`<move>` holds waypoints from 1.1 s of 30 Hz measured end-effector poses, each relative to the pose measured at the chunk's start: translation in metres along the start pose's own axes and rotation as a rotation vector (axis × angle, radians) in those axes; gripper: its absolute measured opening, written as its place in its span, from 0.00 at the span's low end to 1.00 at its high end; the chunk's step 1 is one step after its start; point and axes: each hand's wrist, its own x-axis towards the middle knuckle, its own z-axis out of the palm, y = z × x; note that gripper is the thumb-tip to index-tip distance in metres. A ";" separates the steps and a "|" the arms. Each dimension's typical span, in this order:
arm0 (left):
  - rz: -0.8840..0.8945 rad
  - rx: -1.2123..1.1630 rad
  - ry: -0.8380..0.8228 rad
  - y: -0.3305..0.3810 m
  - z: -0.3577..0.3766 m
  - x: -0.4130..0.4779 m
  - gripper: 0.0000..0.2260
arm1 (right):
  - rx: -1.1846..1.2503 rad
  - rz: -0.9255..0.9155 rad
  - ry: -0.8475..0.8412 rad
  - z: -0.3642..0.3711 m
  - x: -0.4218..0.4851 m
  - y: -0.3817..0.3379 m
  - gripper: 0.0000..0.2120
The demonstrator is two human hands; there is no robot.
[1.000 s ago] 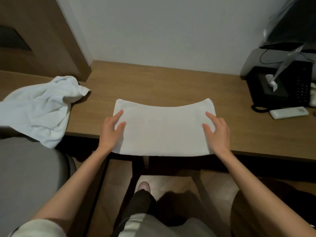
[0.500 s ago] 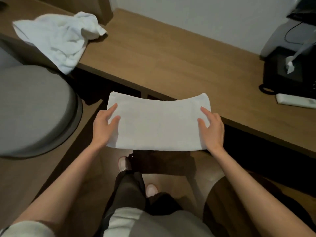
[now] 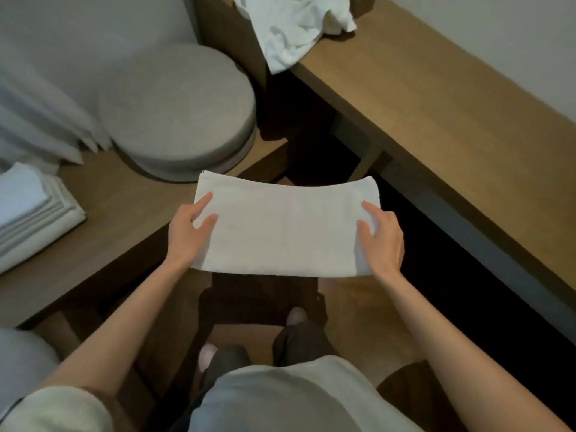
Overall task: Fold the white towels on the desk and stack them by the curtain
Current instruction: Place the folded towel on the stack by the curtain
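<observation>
Wood desk (image 3: pixel 436 120) runs along the white wall at right. A round grey stool (image 3: pixel 180 110) and pale curtain (image 3: pixel 37 113) stand left. The folded towel (image 3: pixel 283 229), smooth and rectangular, is held in mid-air over the floor, well apart from the stack of folded towels (image 3: pixel 28 213) by the curtain and the crumpled towel (image 3: pixel 293 29) on the desk's far end. The left hand (image 3: pixel 187 235) and right hand (image 3: pixel 381 241) each pinch a short end.

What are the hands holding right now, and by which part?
Both hold the folded white towel: the left hand grips its left short end, the right hand its right short end.
</observation>
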 end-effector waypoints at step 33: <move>-0.645 -0.180 0.535 -0.387 -0.377 -0.068 0.20 | -0.047 -0.483 -0.640 0.425 -0.158 -0.377 0.17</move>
